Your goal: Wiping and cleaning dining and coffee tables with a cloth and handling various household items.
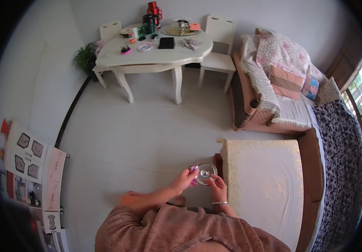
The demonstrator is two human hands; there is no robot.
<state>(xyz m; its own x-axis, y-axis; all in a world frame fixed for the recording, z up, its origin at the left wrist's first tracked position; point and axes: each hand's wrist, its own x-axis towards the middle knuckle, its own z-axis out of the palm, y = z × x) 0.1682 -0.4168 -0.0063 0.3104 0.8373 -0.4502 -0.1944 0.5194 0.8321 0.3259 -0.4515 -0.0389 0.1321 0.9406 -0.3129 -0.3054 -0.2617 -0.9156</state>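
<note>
In front of my body, a round clear dish-like thing (206, 173) with a shiny centre is held up between both hands; whether it is a lid or a shallow dish I cannot tell. My right hand (218, 188), with a bracelet at the wrist, pinches its lower right rim. At its left side, my left hand (185, 179) is closed on a small purple-and-pink thing (193, 175), perhaps a packet or cloth. That colourful thing lies against the rim of the clear piece. The fingers hide part of both.
Close on my right stands a low table with a pale cloth (265, 176). Beyond it is a covered sofa (281, 71). A white dining table (155, 56) bearing flasks and jars stands far ahead, with white chairs (218, 61). A cabinet (55, 180) is at left.
</note>
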